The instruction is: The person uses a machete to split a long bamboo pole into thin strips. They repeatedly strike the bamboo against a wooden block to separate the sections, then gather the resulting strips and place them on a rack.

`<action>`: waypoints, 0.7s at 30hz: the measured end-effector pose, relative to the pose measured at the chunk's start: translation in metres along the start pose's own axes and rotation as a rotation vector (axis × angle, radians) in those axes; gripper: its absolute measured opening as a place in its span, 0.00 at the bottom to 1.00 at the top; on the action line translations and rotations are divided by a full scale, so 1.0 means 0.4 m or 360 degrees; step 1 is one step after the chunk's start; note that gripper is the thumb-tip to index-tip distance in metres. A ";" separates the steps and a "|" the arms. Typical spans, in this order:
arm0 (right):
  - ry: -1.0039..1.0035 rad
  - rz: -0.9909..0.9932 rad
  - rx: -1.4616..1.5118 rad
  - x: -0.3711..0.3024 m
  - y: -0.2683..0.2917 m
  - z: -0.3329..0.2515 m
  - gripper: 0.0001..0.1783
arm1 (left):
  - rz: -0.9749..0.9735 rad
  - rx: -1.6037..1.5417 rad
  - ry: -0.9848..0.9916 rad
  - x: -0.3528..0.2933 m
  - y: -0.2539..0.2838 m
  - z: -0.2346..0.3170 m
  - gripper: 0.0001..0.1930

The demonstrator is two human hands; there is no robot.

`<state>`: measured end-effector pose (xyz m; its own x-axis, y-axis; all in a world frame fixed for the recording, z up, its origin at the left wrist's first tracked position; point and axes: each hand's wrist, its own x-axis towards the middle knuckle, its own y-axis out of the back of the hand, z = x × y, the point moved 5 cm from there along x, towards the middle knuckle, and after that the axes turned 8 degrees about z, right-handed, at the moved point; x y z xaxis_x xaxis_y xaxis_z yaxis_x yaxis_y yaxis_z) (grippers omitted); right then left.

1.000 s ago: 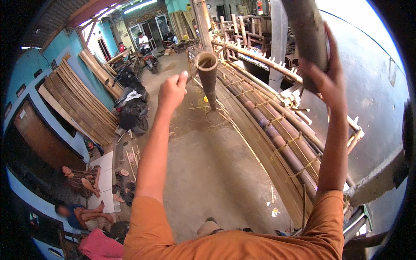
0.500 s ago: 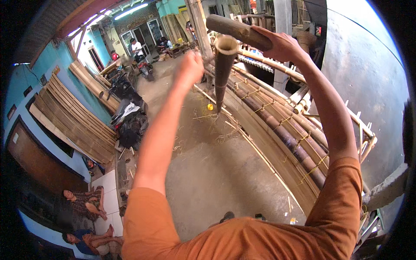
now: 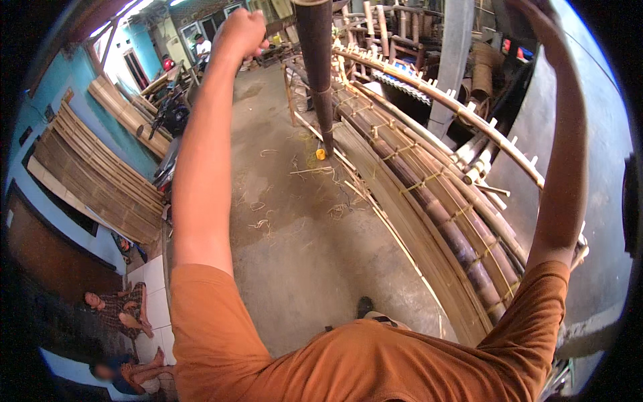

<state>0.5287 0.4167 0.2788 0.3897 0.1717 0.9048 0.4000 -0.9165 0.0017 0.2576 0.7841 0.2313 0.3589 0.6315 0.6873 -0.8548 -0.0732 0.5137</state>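
Note:
My left hand (image 3: pixel 242 35) is raised near the top edge, fingers closed in a fist. From it a dark, flat blade (image 3: pixel 280 27) runs toward the upright bamboo pole (image 3: pixel 317 74); its handle is hidden in the fist. The pole's lower end meets the floor, and its top is cut off by the view's edge. High at the upper right, my right hand (image 3: pixel 539 23) is partly outside the picture, its fingers not readable. Whatever it holds is out of view.
A long bundle of bamboo poles and slats (image 3: pixel 429 181), tied with cord, lies to the right. A yellow ring-shaped object (image 3: pixel 320 154) and loose fibres are on the floor. Two people (image 3: pixel 124 311) sit at the lower left; bamboo panels (image 3: pixel 100 174) lean on the left wall.
My right arm has swung up and right, taking the short, thick round club out of view. My left hand appears higher and further left. The pole's open top has left the picture.

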 end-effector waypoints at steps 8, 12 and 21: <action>0.0562 0.0409 0.0141 0.211 -0.277 0.224 0.47 | 0.0110 -0.0056 -0.0012 0.332 -0.109 0.062 0.24; -0.0021 -0.0606 -0.0431 0.124 -0.541 0.518 0.47 | 0.0157 0.0310 0.0067 0.382 -0.197 0.048 0.25; 0.0220 0.0040 0.0450 0.438 -0.365 0.367 0.38 | 0.0180 -0.0093 -0.0156 0.430 -0.171 -0.009 0.21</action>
<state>0.6604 0.6335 0.3745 0.2938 0.0820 0.9523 0.6142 -0.7796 -0.1223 0.3766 0.9008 0.3125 0.2917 0.5432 0.7873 -0.9112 -0.0925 0.4014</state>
